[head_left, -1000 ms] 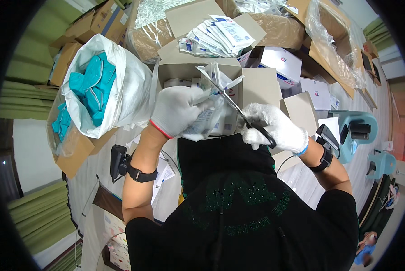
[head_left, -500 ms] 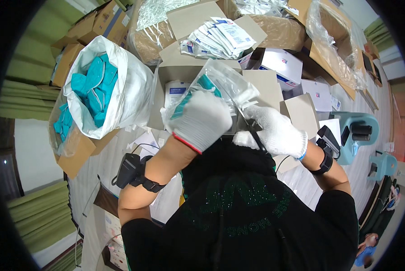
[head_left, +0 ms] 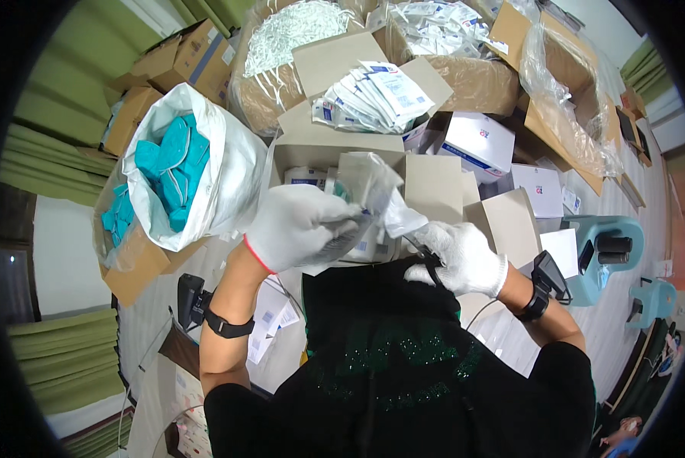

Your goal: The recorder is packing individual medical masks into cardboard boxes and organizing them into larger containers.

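My left hand point(head_left: 304, 225), in a white glove with a red cuff, has its fingers drawn together at the side of a clear plastic bag point(head_left: 369, 177). A bit of teal shows behind the bag's film. My right hand point(head_left: 464, 259), gloved in white with a blue cuff, is closed round black-handled scissors point(head_left: 428, 258). The scissor blades are mostly hidden behind the crumpled end of the bag. Both hands are over an open cardboard box point(head_left: 327, 141) that holds several flat white and blue packets point(head_left: 306, 176).
At left stands a white sack point(head_left: 235, 179) of teal folded masks point(head_left: 176, 168). Beyond the box lies a pile of white packets point(head_left: 377, 98), near a carton of white strips point(head_left: 296, 34). White boxes point(head_left: 476, 143) and a teal stool point(head_left: 621, 225) are at right.
My left hand has drawn left and turned, and the bag now stands more upright between my hands. The scissors, whose blades lay across the bag, have dropped lower with my right hand.
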{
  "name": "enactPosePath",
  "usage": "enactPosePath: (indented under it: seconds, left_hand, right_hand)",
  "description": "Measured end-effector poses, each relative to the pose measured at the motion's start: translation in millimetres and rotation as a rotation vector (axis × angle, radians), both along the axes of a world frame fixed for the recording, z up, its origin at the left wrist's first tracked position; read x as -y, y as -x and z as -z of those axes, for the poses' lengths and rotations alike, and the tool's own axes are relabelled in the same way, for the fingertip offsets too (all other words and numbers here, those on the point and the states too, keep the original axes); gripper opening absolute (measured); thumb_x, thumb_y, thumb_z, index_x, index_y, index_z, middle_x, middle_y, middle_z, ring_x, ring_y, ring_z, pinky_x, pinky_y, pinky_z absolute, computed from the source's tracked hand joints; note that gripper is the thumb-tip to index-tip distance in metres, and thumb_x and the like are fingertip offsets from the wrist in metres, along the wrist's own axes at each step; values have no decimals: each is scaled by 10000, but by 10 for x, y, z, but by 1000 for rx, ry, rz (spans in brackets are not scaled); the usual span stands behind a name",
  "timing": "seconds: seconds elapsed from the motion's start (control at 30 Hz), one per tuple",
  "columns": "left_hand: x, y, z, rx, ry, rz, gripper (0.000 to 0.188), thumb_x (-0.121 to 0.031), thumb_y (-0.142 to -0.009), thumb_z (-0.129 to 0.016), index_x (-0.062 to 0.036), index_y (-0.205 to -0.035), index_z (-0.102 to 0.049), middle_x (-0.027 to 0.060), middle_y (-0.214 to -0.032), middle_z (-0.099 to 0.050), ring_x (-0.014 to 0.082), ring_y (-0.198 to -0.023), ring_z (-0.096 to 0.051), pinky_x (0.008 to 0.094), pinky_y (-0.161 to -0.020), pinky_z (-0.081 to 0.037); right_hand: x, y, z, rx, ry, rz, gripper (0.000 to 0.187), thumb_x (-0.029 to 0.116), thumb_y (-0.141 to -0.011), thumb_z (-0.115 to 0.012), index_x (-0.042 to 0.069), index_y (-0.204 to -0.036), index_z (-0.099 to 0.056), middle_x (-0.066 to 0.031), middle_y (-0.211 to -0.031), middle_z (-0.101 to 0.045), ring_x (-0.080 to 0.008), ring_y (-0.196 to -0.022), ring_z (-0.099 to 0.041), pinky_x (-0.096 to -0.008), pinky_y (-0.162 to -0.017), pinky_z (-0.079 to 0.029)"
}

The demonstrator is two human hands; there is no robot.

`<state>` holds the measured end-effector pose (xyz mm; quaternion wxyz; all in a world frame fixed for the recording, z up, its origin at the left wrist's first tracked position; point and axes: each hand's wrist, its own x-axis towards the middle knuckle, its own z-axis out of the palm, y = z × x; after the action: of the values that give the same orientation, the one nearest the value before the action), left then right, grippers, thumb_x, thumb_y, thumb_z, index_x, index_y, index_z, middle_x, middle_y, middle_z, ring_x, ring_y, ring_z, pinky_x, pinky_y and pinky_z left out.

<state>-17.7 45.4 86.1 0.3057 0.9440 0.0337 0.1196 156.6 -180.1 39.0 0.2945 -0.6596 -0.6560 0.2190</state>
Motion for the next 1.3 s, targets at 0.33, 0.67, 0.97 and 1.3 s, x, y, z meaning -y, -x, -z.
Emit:
enactPosePath:
  seconds: [0.33, 0.67, 0.97, 1.3]
  left_hand:
    - [-101, -561, -767, 103, -424, -304, 115, -204, -813, -695, -107, -851, -743, 97, -757, -683, 267, -668, -621, 326, -625, -484]
    - [-1605, -2423, 967, 80, -985, -390, 233, -144, -818, -587, -94, -1037, -650, 129, -812, -665, 300, -755, -675, 418, -683, -544]
    - [-1596, -2477, 1923, -713, -301, -199, 650, -241, -742, -655, -41, -1341, -505, 242, -1340, -509, 379, -1185, -547, 408, -1001, -452]
    - [-1646, -2169, 2031, -958, -343, -110, 821, -601, -737, -662, -71, -1341, -495, 220, -1551, -205, 378, -1372, -349, 434, -1087, -359]
  right_hand:
    - [389, -322, -279, -740, 178, 103, 536, 277, -651, -898, 37, -1039, -618, -31, -858, -634, -116, -700, -595, -265, -642, -490]
    - [439, -411, 76, -742, 90, 489, 416, 169, -711, -823, 24, -1034, -603, -16, -889, -596, -113, -810, -566, -264, -769, -475]
    - [524, -432, 296, -838, 65, 604, 480, 163, -690, -859, 16, -1066, -600, -46, -923, -647, -109, -759, -600, -258, -705, -507]
    - [265, -478, 4, -971, 103, 589, 424, 47, -746, -770, 1, -1120, -575, -64, -986, -615, -112, -771, -604, -260, -719, -507]
